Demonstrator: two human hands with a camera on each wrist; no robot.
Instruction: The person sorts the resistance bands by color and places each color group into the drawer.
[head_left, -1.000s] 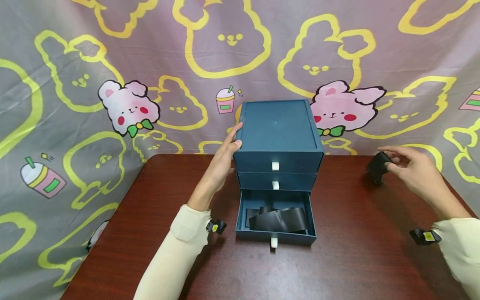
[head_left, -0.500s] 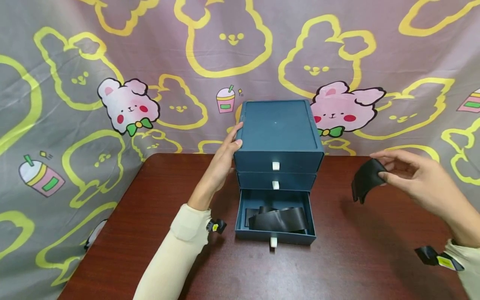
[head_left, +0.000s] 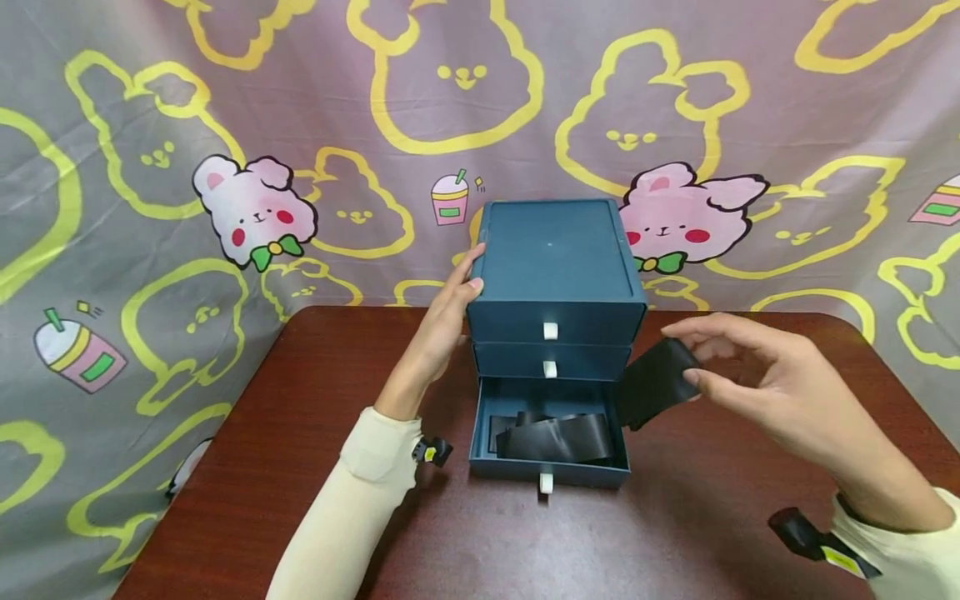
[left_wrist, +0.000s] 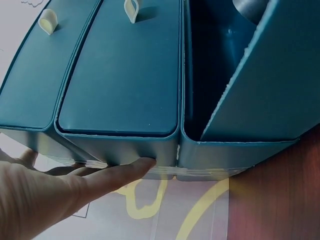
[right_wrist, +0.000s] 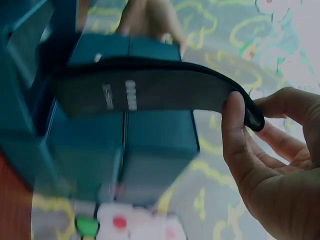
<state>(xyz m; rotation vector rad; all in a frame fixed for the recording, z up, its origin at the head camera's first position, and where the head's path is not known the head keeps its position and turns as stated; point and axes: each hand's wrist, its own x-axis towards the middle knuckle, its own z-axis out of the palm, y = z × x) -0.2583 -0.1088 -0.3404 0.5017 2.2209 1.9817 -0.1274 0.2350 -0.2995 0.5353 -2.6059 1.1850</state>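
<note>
A dark blue three-tier drawer box (head_left: 555,254) stands on the table, its bottom drawer (head_left: 517,472) pulled out. Inside that drawer lies a wide, glossy black band (head_left: 566,437), loosely folded. My left hand (head_left: 441,321) rests against the box's left side with fingers and thumb stretched along it, as the left wrist view also shows. Thumb and fingers of my right hand (head_left: 780,396) pinch one end of a folded black strap (head_left: 656,383); its free end hangs at the drawer's right side. Small pale printing shows on this strap (right_wrist: 165,90) in the right wrist view.
White pull tabs (head_left: 551,331) mark the drawer fronts; the upper two drawers are closed. The reddish-brown table (head_left: 360,358) extends on both sides of the box. A curtain (head_left: 510,100) with yellow bear outlines hangs behind.
My right hand has lifted the folded black strap from the table's right side and carried it left to the open drawer. The left hand and the box have stayed put.
</note>
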